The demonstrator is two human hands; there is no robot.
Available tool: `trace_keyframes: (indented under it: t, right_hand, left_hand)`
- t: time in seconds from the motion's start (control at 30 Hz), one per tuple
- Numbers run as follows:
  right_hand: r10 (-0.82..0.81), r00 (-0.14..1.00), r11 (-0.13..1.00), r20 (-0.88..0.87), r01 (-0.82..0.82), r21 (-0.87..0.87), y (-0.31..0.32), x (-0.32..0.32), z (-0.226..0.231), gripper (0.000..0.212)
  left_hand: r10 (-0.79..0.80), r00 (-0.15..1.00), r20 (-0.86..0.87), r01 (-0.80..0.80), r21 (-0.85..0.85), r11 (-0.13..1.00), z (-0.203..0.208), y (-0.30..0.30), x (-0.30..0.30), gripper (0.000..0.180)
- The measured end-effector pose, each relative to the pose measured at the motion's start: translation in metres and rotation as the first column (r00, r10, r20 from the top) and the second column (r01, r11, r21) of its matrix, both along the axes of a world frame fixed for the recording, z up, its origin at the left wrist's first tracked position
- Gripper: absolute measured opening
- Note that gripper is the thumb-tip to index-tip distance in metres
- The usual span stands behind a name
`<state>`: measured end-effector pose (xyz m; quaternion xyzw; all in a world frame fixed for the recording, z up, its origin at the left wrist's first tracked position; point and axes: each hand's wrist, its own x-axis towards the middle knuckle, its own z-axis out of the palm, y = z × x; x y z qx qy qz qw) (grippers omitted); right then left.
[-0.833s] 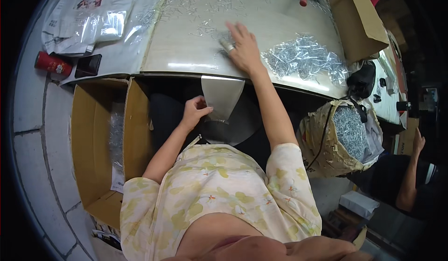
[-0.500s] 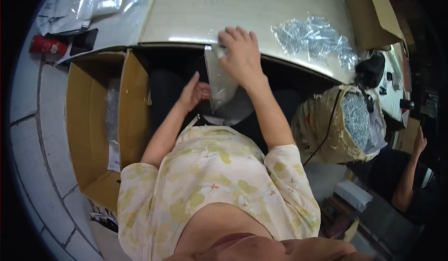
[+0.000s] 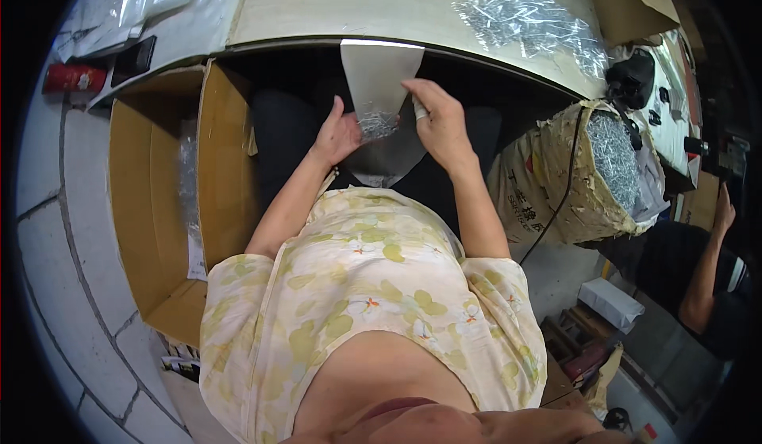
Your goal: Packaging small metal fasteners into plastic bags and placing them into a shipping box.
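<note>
A pale tapered chute or tray (image 3: 379,75) slopes down from the table edge toward my lap, its wide end level with the tabletop. Thin shiny metal pins (image 3: 378,125) are heaped at its narrow lower end. My left hand (image 3: 340,133) is wrapped around that lower end from the left and beneath, thumb pointing up; fingertips seem to show at the far side. My right hand (image 3: 441,120) is beside the right edge, fingers bent and apart, a white band around one. A fingertip meets or nearly meets the edge; nothing shows in this hand.
More pins (image 3: 528,19) lie spread on the table (image 3: 317,7). An open cardboard box (image 3: 159,206) stands at my left, a sack of pins (image 3: 548,182) at my right. Beyond the sack is another person's arm (image 3: 710,261). A red can (image 3: 75,79) sits far left.
My right hand has come off the table edge, back and right, beside the chute. The chute has turned its wide face up, with pins at its lower end. The left hand has moved slightly right.
</note>
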<state>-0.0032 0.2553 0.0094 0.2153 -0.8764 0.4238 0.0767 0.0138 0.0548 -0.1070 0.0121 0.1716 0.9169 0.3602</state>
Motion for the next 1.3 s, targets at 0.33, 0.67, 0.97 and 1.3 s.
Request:
trace_keyframes:
  t: [0.33,0.67,0.97,1.3]
  right_hand:
    - [0.066,0.852,0.894,0.519,-0.281,0.348,-0.042,-0.007,0.023,0.037]
    - [0.266,0.878,0.903,-0.397,-0.082,0.422,-0.13,-0.193,0.018,0.036]
    - [0.156,0.986,0.885,0.054,-0.164,0.436,-0.09,-0.198,0.043,0.033]
    - [0.053,0.998,0.752,-0.016,-0.029,0.658,-0.096,-0.239,0.035,0.04]
  left_hand:
    - [0.002,0.991,-0.133,-0.102,-0.742,0.662,-0.005,-0.002,0.007,0.024]
    - [-0.061,0.984,-0.169,-0.045,-0.557,0.829,-0.026,-0.015,0.002,0.048]
    - [-0.041,0.989,-0.14,-0.04,-0.533,0.845,-0.024,-0.021,-0.003,0.05]
    - [-0.057,0.988,-0.142,-0.025,-0.517,0.856,-0.034,-0.02,-0.002,0.046]
